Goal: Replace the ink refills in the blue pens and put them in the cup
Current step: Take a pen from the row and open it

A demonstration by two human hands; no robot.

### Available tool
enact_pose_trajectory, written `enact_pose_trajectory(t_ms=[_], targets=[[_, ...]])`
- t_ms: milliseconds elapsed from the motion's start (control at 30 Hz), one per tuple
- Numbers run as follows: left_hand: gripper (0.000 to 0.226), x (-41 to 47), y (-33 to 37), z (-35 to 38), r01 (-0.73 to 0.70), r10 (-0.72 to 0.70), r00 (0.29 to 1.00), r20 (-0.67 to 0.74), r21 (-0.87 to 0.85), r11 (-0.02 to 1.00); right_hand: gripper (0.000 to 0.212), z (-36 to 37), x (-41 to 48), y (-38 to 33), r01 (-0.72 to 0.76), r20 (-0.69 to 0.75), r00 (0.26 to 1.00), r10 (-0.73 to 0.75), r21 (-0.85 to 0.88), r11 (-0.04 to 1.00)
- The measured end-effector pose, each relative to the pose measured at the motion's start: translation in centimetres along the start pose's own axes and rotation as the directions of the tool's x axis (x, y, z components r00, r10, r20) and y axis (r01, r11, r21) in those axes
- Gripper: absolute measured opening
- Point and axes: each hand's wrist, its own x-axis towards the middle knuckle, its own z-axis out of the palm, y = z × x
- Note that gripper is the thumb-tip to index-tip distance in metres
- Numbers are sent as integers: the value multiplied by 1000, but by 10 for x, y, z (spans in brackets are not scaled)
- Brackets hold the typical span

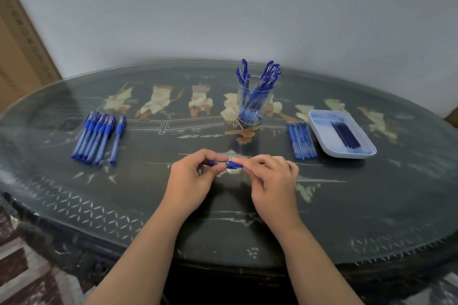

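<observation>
Left hand: back turned up, forearm reaching in from the lower edge. Pinches one end of a blue pen between thumb and forefinger, remaining fingers curled beneath.

Right hand: same pose from the opposite side. Grips the pen's blue grip section with thumb and fingertips.

Both hands: drawn close together, clamped on the one pen. Hold it level over the front middle of the bench; cannot tell whether the wrists rest on the surface.

Clear cup: upright, beyond the hands toward the far edge of the bench. Holds a bunch of finished pens, caps up, fanned left and right above the rim.

Pale tray: rectangular, flat on the bench to the right of the cup. Holds a few dark refills side by side along its length.

Loose refills: lighter blue, in a tight row on the bench just beside the tray's left edge.

Row of capped pens: on the bench well to the left, side by side; a single pen just beside it, on its right.

Cardboard box: far left, against the wall.
</observation>
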Motion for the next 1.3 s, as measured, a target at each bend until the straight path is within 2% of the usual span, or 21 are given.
enact_pose_trajectory(t_ms=[167,700,933,1000,1067,1100,1167,1300], targets=[[15,-2,1,-2,11,-11,1000,12,16,1000,52,-1,-1,-1,36,-19,999,-36,-27,999],[12,-2,3,-6,77,-78,996,35,23,997,51,0,-5,-3,88,-60,994,-92,-79,993],[13,0,3,-5,82,-86,995,45,81,993,48,-2,-6,-6,117,-59,991,-124,-106,987],[17,2,-1,-7,123,-123,992,-2,14,992,47,-3,-6,-2,58,-100,993,-68,-100,993],[27,4,-3,-11,180,-201,975,-93,-194,964,52,-5,-4,4,-85,-172,982,78,-31,996],[32,4,-2,-12,180,-208,972,-110,-220,959,54,-5,-3,5,-114,-191,976,109,-15,993],[33,3,0,-10,153,-164,982,-94,-112,982,53,-2,-4,4,-86,-187,979,77,-35,996],[15,4,-1,-7,104,-104,992,-66,-4,995,53,-1,-2,4,-99,-183,979,92,-29,995]])
